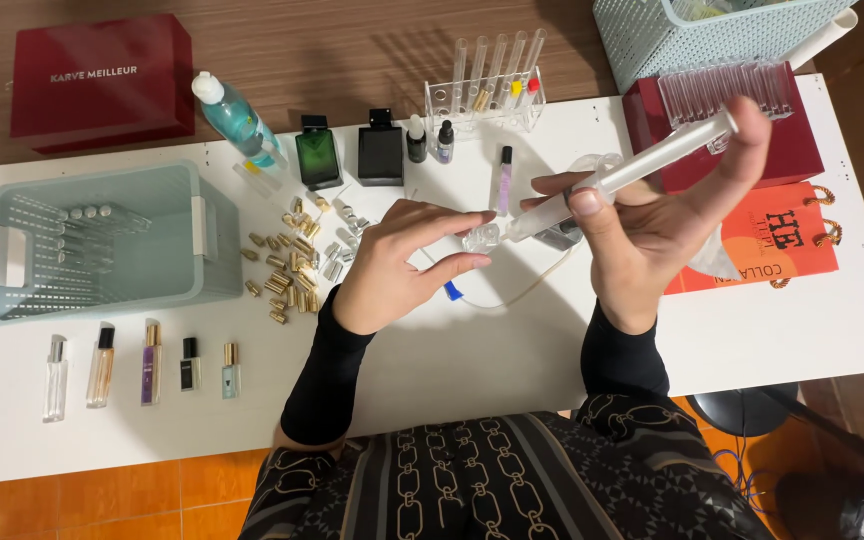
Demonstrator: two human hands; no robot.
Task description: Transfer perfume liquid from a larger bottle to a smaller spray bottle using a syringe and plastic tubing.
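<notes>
Hands work above the middle of the white table (452, 360). Right hand (662, 225) is closed around a clear syringe (632, 170), held slanted with its tip pointing down-left. Left hand (402, 260) pinches a small clear vial (480, 238) at that tip. Just beside the left hand lie scattered gold caps (287, 270), and a pale green basket (102, 245) stands further left.

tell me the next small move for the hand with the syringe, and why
Probably press the plunger slowly. The right hand holds the syringe slanted down, its tip at the mouth of the small clear vial that the left hand pinches steady above the white table.
</notes>
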